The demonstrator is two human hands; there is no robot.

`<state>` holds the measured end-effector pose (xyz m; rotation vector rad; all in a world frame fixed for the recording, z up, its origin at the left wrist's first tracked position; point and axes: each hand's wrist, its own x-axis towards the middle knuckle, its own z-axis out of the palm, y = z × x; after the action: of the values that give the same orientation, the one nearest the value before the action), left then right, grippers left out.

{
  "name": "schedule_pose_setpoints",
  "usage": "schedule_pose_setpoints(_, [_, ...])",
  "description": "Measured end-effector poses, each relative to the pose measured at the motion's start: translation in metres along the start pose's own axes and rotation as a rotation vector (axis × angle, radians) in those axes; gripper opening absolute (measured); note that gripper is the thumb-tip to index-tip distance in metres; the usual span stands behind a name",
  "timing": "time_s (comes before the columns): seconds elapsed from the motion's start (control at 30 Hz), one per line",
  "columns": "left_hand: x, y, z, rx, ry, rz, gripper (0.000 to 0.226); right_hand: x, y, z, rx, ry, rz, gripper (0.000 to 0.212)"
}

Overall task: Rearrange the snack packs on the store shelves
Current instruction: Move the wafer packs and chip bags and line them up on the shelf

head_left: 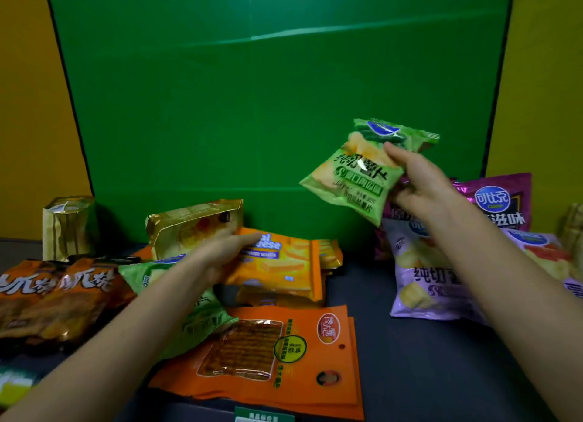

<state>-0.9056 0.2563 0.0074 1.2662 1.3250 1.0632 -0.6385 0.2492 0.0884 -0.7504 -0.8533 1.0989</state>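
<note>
My right hand (419, 185) holds a light green chip pack (356, 175) up in the air at the right, thumb on its front and fingers behind it. My left hand (220, 251) reaches across the pile at the left and rests on the orange cheese wafer pack (284, 267), its fingers straight. Under my left forearm lies another green chip pack (202, 320). A gold foil pack (189, 226) leans behind the wafer pack.
An orange flat pack (268, 358) lies at the front. Brown packs (56, 298) sit at the left, with a gold pack (67, 226) behind them. Lilac chip packs (422, 279) and a magenta pack (501, 203) stand at the right. A green backdrop (268, 90) closes the back.
</note>
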Motion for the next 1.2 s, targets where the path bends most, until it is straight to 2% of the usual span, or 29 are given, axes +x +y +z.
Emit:
schedule_pose_setpoints(0.03, [0.005,-0.006,0.008,0.035,-0.017,-0.039,0.039,-0.003,-0.003,-0.004,0.013,-0.004,0.006,0.004])
schedule_pose_setpoints(0.17, [0.019,-0.022,0.028,0.111,-0.058,-0.172,0.051,-0.01,-0.01,-0.014,0.019,-0.011,0.033,0.008])
schedule_pose_setpoints(0.33, [0.024,-0.02,0.043,0.293,0.072,-0.067,0.058,-0.012,-0.008,-0.021,0.043,-0.058,0.068,0.014])
schedule_pose_setpoints(0.43, [0.024,-0.018,0.046,0.432,0.111,-0.048,0.05,-0.014,0.0,-0.025,0.025,-0.072,0.095,0.018])
schedule_pose_setpoints(0.53, [0.023,-0.018,0.046,0.688,0.159,-0.016,0.051,-0.012,0.009,-0.027,0.022,-0.079,0.147,0.019])
schedule_pose_setpoints(0.6, [0.017,-0.017,0.044,0.922,0.219,0.056,0.051,-0.009,0.016,-0.026,-0.002,-0.083,0.174,0.019])
schedule_pose_setpoints(0.67, [0.007,-0.015,0.037,1.087,0.315,0.215,0.05,-0.01,0.022,-0.023,-0.014,-0.107,0.193,0.02])
schedule_pose_setpoints(0.77, [-0.023,-0.01,0.016,1.126,0.488,0.425,0.046,-0.011,0.032,-0.017,-0.014,-0.149,0.218,0.016])
schedule_pose_setpoints(0.87, [-0.062,-0.01,-0.017,1.084,0.705,0.478,0.046,-0.014,0.044,-0.008,-0.017,-0.179,0.252,0.012])
schedule_pose_setpoints(0.93, [-0.083,-0.019,-0.036,1.053,0.79,0.416,0.052,-0.017,0.052,0.002,-0.02,-0.191,0.277,0.013])
schedule_pose_setpoints(1.0, [-0.096,-0.029,-0.049,1.047,0.77,0.231,0.064,-0.019,0.06,0.011,-0.024,-0.204,0.302,0.013])
schedule_pose_setpoints(1.1, [-0.098,-0.045,-0.059,0.915,0.632,-0.055,0.08,-0.021,0.074,0.021,-0.054,-0.239,0.339,0.008])
schedule_pose_setpoints(1.2, [-0.091,-0.054,-0.07,0.799,0.401,-0.123,0.068,-0.025,0.083,0.025,-0.067,-0.271,0.366,0.009])
